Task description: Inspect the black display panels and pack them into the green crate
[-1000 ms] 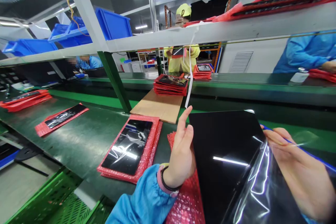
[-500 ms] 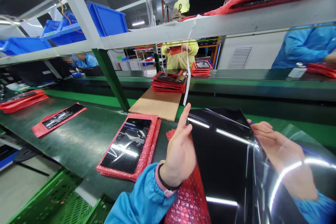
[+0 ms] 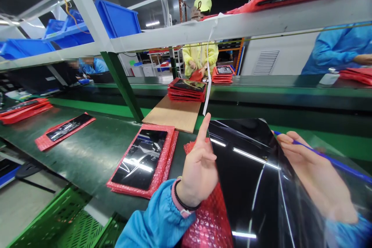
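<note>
My left hand point(image 3: 199, 174) holds a large glossy black screen panel point(image 3: 247, 186) by its left edge, index finger pointing up along it. The panel stands tilted towards me, reflecting the ceiling lights. At its upper right, my right hand point(image 3: 318, 180) pinches a clear plastic film point(image 3: 302, 213) close to the panel's corner. A blue strip point(image 3: 331, 159) runs along the film's edge, past my fingers to the right. The film is partly lifted off the panel's right side. Under the panel, a red bubble-wrap bag point(image 3: 207, 221) shows beside my left wrist.
Left of my hand, another screen point(image 3: 142, 159) lies on red bubble wrap on the green bench point(image 3: 78, 162). A wooden board point(image 3: 171, 116) bears a stack of red packs point(image 3: 186, 95). A green crate point(image 3: 61, 221) sits below. A co-worker in yellow point(image 3: 200, 58) stands opposite.
My right hand has shifted slightly with the film, and its blue strip now shows stretched out to the right. The co-worker in yellow has lowered the red pack. My left hand is nearly still.
</note>
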Demonstrator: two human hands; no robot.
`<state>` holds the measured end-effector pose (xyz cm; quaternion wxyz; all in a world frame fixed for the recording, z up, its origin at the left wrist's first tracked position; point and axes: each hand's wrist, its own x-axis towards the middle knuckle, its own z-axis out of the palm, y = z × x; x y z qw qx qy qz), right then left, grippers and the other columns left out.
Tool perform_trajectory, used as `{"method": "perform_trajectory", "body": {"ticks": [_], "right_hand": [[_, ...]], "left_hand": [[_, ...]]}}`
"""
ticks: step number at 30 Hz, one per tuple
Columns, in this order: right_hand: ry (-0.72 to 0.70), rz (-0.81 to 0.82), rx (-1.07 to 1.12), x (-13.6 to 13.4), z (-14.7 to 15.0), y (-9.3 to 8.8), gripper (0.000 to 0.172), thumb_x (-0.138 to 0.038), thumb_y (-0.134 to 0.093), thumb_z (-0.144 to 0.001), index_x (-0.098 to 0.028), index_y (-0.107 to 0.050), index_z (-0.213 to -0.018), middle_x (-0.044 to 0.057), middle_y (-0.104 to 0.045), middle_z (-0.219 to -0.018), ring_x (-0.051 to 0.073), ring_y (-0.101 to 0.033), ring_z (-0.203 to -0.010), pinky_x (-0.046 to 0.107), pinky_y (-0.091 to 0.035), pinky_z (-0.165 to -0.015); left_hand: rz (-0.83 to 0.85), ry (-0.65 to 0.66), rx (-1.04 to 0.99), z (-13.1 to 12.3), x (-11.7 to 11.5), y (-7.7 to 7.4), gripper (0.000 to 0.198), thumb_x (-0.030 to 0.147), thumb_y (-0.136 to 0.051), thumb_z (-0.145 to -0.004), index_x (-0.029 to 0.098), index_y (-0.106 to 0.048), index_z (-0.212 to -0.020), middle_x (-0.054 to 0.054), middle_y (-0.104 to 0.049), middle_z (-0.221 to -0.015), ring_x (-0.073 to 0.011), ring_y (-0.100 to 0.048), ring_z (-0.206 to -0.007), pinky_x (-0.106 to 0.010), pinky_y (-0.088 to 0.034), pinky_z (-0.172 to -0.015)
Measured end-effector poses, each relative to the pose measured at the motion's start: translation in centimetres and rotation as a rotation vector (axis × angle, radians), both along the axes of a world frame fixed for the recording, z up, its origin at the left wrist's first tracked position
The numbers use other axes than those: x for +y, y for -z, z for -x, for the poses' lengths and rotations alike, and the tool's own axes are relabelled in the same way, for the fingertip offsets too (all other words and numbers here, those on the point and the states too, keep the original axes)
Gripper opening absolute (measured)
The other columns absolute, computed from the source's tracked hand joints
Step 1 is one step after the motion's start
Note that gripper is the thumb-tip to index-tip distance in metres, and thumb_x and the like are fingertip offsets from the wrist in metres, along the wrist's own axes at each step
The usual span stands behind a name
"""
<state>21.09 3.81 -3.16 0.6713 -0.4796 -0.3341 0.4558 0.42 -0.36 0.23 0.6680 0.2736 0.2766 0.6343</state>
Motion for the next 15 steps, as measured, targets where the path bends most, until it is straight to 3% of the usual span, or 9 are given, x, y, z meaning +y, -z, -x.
{"method": "perform_trajectory", "body": {"ticks": [3,6,10,13,15], "right_hand": [[0.007,0.13,0.085,-0.4,0.8,-0.7,0.046,-0.021,-0.082,-0.047,-0.026,-0.062,-0.088,0.002,-0.073,-0.098,0.017,-0.065,-0.104,0.014,-0.054,-0.073],[-0.066,0.006,0.023,-1.0,1.5,-1.2,0.039,-0.02,-0.08,-0.055,-0.027,-0.057,-0.086,0.003,-0.068,-0.118,0.019,-0.055,-0.119,0.016,-0.05,-0.086],[-0.126,-0.018,-0.028,-1.2,1.7,-1.0,0.036,-0.023,-0.077,-0.065,-0.028,-0.058,-0.095,0.002,-0.056,-0.135,0.02,-0.057,-0.117,0.014,-0.054,-0.067],[-0.166,0.066,0.046,-1.0,1.7,-0.2,0.029,-0.027,-0.076,-0.068,-0.027,-0.057,-0.09,0.0,-0.055,-0.136,0.022,-0.056,-0.118,0.018,-0.055,-0.069],[-0.152,0.113,0.087,-0.8,1.8,0.8,0.032,-0.028,-0.077,-0.065,-0.028,-0.054,-0.087,0.0,-0.057,-0.134,0.022,-0.052,-0.123,0.022,-0.054,-0.079]], "left_hand": [[0.041,0.002,-0.082,0.0,0.1,-0.2,0.077,0.008,-0.047,-0.057,0.03,-0.053,-0.131,0.005,-0.036,-0.057,-0.0114,-0.034,-0.054,-0.022,-0.039,-0.068],[0.03,-0.014,-0.069,0.0,0.3,-0.1,0.073,0.009,-0.048,-0.059,0.03,-0.055,-0.129,0.005,-0.034,-0.056,-0.0109,-0.034,-0.055,-0.022,-0.039,-0.068],[-0.011,0.055,0.004,0.2,0.6,0.2,0.073,0.013,-0.047,-0.063,0.031,-0.049,-0.133,0.004,-0.047,-0.061,-0.011,-0.044,-0.057,-0.027,-0.042,-0.075],[-0.025,0.059,0.055,0.6,0.7,0.7,0.075,0.013,-0.049,-0.067,0.033,-0.04,-0.139,0.001,-0.064,-0.087,-0.0126,-0.056,-0.072,-0.028,-0.043,-0.083],[-0.03,0.036,0.066,1.4,0.8,1.5,0.078,0.011,-0.052,-0.07,0.037,-0.032,-0.141,0.0,-0.062,-0.115,-0.0138,-0.058,-0.095,-0.029,-0.04,-0.092]]}}
